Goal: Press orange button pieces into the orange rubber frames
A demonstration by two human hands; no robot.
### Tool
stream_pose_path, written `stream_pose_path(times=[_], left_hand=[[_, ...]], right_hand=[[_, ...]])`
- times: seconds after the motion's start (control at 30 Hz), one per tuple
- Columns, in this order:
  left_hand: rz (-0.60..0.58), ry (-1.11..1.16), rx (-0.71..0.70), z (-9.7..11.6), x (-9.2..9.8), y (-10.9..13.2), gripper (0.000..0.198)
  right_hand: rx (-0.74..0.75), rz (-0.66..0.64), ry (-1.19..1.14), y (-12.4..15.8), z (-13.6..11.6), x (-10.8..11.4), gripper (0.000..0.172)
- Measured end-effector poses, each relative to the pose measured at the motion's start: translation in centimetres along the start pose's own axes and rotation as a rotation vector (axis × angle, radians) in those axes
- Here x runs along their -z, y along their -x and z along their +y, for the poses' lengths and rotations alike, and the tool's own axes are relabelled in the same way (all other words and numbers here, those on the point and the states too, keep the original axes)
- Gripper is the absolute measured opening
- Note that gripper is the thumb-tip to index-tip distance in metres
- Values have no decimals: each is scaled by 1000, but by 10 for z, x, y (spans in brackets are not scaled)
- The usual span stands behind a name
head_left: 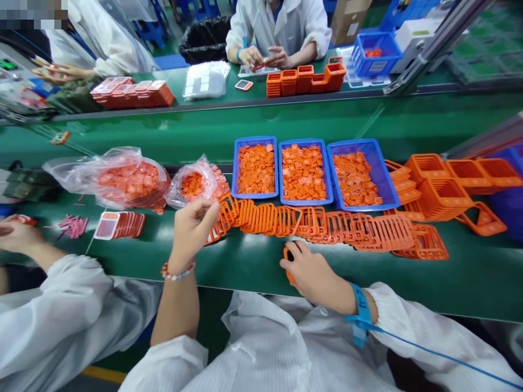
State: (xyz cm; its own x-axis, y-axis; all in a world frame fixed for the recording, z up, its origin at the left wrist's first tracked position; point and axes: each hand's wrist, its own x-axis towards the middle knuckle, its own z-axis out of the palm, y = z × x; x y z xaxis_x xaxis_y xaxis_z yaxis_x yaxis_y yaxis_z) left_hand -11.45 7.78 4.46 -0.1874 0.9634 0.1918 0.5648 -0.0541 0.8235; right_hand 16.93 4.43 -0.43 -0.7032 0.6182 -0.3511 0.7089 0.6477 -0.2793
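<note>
My left hand [194, 228] is raised over the green bench, just in front of a long overlapping row of orange plastic frames [286, 220]. Its fingers curl together, and whatever they may hold is hidden. My right hand [308, 269] rests lower on the bench, gripping a small orange piece [287, 265], mostly covered by the fingers. Behind the row sit several blue trays, including one [253, 138], each heaped with small orange squares. A clear bag of orange pieces [192, 185] lies close behind my left hand.
A second clear bag [131, 182] lies further left, and orange crates [443, 198] are stacked at right. A co-worker's hands [20, 234] work at left. A green conveyor belt [245, 122] runs behind the trays, with another person [278, 27] seated beyond it.
</note>
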Motion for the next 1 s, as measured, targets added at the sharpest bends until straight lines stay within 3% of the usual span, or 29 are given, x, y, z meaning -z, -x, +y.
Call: stream_pose_path(times=[0.1,0.2,0.33,0.43,0.6,0.77,0.9,1.0], left_hand=[[10,-195,143,-39,30,21,29],[-101,-415,190,-71,51,38,49],[-303,-457,120,-101,52,49,85],[-315,-435,81,-112,43,50,90],[-280,-365,161,-107,44,50,85],[-127,59,253,-89,56,52,73],[66,457,247,-71,53,38,69],[105,651,278,-50,39,22,64]], right_hand=[[-7,-13,0,-1,-1,3,24],[-11,-5,16,-2,-2,2,36],[-8,-9,40,-1,-3,3,68],[8,-48,43,2,-3,9,89],[112,-14,46,12,3,22,98],[102,160,12,28,20,40,88],[-100,363,-31,28,62,70,76],[-364,452,22,13,109,90,61]])
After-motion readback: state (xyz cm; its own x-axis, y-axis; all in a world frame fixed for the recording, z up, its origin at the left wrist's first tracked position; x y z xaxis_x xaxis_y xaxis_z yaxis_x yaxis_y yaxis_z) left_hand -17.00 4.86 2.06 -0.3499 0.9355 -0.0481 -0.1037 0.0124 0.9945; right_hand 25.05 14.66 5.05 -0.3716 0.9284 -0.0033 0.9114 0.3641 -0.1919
